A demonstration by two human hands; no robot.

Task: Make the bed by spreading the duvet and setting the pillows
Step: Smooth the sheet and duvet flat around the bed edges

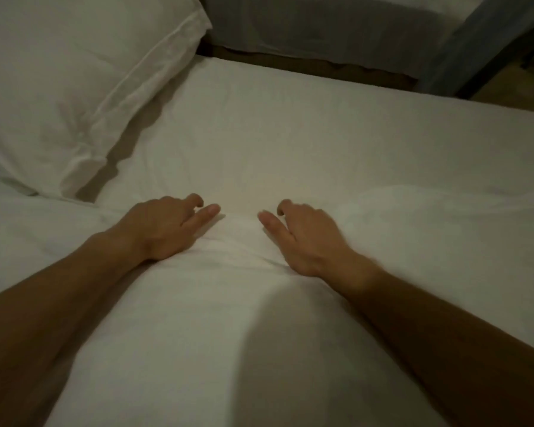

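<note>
Both forearms reach forward from lower frame corners. Left hand (164,229) and right hand (305,238) rest palm-down at frame centre on folded duvet (244,334) edge, fingers loosely curled, gripping nothing, thumbs pointing inward. Pillow (68,87) upper left on bed (321,134)

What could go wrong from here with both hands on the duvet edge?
1. Left hand and right hand press close together on the duvet; pushing from there may bunch the ridge of folds between them rather than flatten it.
2. The pillow overlaps the duvet's near-left edge, so pulling the duvet could likely drag it askew.
3. Dim light may hide leftover wrinkles.
</note>
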